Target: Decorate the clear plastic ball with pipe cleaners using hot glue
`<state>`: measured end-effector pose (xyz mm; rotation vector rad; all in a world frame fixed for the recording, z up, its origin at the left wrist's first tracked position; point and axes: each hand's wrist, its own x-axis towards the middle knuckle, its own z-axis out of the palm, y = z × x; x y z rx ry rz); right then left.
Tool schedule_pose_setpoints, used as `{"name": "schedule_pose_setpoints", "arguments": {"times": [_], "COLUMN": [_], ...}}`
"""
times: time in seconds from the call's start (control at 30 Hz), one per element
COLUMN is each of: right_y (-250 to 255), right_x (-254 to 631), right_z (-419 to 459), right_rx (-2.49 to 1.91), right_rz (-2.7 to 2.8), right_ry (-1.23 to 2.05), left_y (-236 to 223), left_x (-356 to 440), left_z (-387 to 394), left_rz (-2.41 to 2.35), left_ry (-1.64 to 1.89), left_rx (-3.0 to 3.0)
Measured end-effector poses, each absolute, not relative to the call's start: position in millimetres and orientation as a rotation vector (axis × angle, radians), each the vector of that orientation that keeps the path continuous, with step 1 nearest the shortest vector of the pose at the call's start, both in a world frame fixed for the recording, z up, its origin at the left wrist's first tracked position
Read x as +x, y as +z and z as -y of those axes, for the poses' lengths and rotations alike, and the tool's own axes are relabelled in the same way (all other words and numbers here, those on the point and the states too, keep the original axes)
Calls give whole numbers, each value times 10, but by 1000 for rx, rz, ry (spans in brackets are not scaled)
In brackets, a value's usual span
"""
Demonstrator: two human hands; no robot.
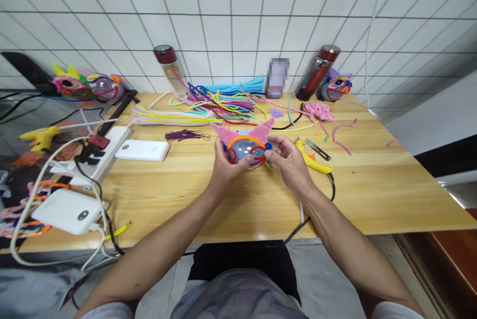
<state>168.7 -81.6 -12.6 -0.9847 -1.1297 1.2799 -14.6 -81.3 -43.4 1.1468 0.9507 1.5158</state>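
Observation:
A clear ball figure [244,148] trimmed with pipe cleaners is held up over the table in front of me. It has two pointed pink ears [264,132], an orange band across the top and red loops on its front. My left hand [227,164] grips the ball from the left, its thumb across the lower front. At the right side, the thumb and fingers of my right hand [285,159] close around a small dark blue tuft [268,145] on the ball. Just right of that hand lie a yellow glue gun [316,164] and thread snips [318,149].
Bundles of coloured pipe cleaners [223,103] lie behind the ball. A bottle [169,68], a phone [275,88] and a red flask [316,74] stand by the wall. Power banks [142,150], a power strip [108,150] and cables occupy the left. Other finished figures [337,88] sit at the back.

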Motion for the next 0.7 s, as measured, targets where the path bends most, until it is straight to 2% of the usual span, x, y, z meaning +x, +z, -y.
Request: {"name": "schedule_pose_setpoints", "arguments": {"times": [0.2, 0.7], "right_y": [-195, -241], "right_x": [1667, 1696], "right_z": [749, 741], "right_rx": [-1001, -1019], "right_rz": [1127, 1216], "right_ry": [1319, 1303], "left_y": [-380, -324], "left_x": [-93, -60], "left_z": [908, 939], "left_rz": [-1162, -1119], "left_ry": [1683, 1816], "left_rx": [1382, 1470]}}
